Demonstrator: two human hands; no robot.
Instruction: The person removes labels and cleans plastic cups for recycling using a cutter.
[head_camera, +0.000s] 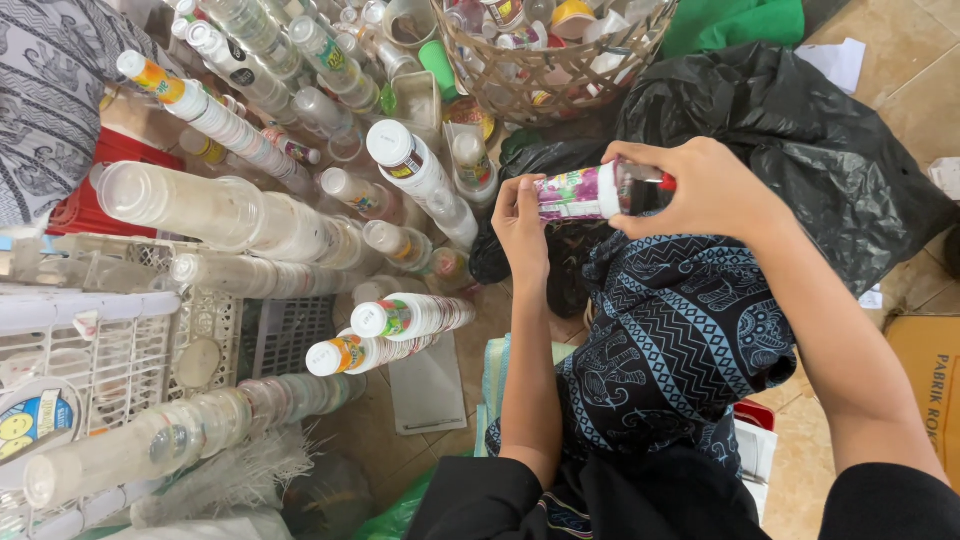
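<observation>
My right hand (700, 185) grips the clear end of a small plastic bottle (580, 193) that has a pink and white printed sleeve and lies sideways in the air. My left hand (522, 230) holds the other end, with fingertips on the edge of the sleeve. A red bit shows by my right thumb. Both hands hover over my lap, which is covered by dark patterned cloth (680, 330). Just left of my hands stand long stacks of nested plastic cups (415, 315).
Several cup stacks (230, 215) lean across the left side, over white plastic crates (110, 350). A woven basket (500, 80) of cups sits at the top. A black plastic bag (810, 140) lies right of it, a cardboard box (925, 370) at the right edge.
</observation>
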